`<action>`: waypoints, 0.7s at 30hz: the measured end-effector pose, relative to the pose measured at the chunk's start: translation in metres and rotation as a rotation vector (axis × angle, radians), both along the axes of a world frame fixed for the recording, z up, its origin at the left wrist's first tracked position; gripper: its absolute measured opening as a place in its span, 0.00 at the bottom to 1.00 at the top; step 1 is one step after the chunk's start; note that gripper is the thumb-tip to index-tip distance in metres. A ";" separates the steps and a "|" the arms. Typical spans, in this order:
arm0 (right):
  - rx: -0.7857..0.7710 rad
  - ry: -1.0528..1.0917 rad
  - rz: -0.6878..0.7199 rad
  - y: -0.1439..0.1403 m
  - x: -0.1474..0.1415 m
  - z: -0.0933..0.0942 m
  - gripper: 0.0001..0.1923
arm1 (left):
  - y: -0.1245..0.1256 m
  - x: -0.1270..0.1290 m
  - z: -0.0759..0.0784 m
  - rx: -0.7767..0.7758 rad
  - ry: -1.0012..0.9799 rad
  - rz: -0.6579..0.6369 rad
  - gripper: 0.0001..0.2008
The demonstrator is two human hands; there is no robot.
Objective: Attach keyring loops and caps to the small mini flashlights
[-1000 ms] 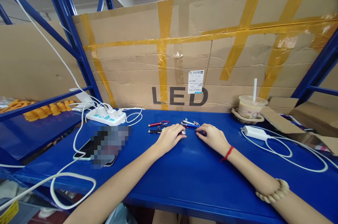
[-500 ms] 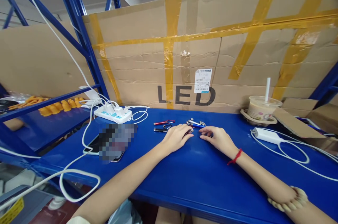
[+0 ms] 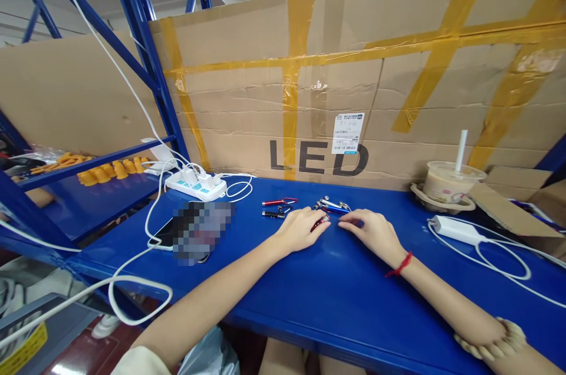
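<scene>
Both hands lie curled on the blue table [image 3: 309,286] — the left hand [image 3: 301,230] pinching a small red light [image 3: 320,223], the right hand [image 3: 370,230] touching a blue one [image 3: 336,209] — so go slow and hold them tight.

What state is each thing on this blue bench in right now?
left hand: resting on a red keychain torch
right hand: fingertips on a blue keychain torch
power strip: chargers plugged in
phone: lying flat, cable attached
drink cup: lidded, straw in
white adapter: lying loose, cable looped
</scene>
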State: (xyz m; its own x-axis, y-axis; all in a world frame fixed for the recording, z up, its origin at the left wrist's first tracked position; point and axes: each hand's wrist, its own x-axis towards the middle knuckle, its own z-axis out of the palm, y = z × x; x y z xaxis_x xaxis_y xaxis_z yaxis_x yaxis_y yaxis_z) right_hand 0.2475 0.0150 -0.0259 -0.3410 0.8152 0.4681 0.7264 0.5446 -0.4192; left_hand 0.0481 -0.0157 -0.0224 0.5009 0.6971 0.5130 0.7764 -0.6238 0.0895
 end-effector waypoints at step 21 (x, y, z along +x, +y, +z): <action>0.122 0.415 0.408 -0.016 -0.016 0.006 0.09 | 0.003 0.001 -0.002 -0.090 0.020 -0.067 0.14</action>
State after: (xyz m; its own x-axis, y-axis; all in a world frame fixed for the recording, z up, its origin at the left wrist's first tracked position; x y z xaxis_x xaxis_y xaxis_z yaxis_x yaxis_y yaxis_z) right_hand 0.2312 -0.0014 -0.0195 -0.3836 0.5888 0.7115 0.2372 0.8074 -0.5402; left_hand 0.0489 -0.0127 -0.0242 0.5579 0.7041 0.4393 0.7352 -0.6648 0.1320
